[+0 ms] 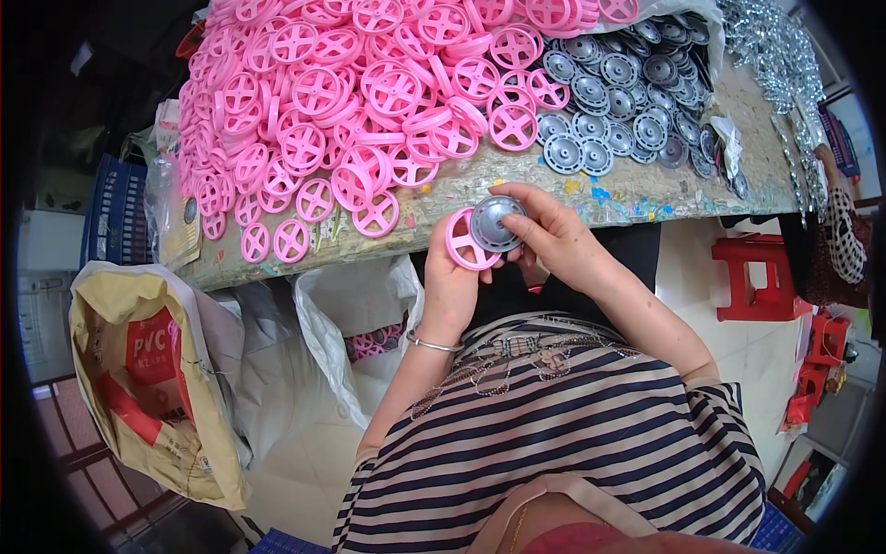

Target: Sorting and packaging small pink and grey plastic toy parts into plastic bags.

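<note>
My left hand [449,294] grips a pink plastic spoked wheel [458,247] just in front of the table's near edge. In my right hand [561,242], pinched by thumb and fingers, is a round silver-grey wheel cover [496,224]. The cover overlaps the right part of the pink wheel; whether the two are joined I cannot tell. Beyond my hands a large heap of pink wheels [395,92] spreads over the left and middle of the table. To its right lies a heap of similar grey covers [591,92].
The worn table [517,175] is flecked with paint. Below it stand an open white sack [323,314] with pink pieces inside and an open tan paper sack [231,462]. A red stool [752,277] is at right, near another person's patterned sleeve [844,235]. Silvery strands [771,55] lie far right.
</note>
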A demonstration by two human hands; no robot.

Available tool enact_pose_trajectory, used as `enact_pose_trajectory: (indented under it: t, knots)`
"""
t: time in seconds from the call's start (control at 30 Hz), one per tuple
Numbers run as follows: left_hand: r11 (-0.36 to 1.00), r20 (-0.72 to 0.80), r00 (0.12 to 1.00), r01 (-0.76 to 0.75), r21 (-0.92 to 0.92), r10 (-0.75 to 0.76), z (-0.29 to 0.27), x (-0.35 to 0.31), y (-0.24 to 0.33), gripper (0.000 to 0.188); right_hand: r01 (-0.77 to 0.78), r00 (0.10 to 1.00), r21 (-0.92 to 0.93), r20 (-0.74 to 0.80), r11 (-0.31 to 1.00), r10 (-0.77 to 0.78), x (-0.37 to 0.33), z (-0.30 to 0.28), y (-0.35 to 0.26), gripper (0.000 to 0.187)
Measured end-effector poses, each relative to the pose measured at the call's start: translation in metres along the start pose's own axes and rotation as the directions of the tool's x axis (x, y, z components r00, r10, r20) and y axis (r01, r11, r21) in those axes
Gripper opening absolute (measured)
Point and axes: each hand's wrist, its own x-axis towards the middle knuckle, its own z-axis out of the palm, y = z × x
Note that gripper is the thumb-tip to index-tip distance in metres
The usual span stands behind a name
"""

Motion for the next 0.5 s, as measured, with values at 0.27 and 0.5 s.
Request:
enact_pose_trajectory:
  t: [0.27,0.5]
  knots:
    - [0.967,0.239,0.971,0.035,-0.253,0.027,0.006,-0.01,0.014,0.044,0.359,0.916,-0.474,0.013,0.804,-0.402,0.004,-0.009,0.008,0.033]
    - [0.987,0.189,0.981,-0.02,-0.157,0.05,0.008,-0.012,0.021,0.039,0.079,0.997,-0.228,0.002,0.971,-0.08,0.001,-0.008,0.0,0.029]
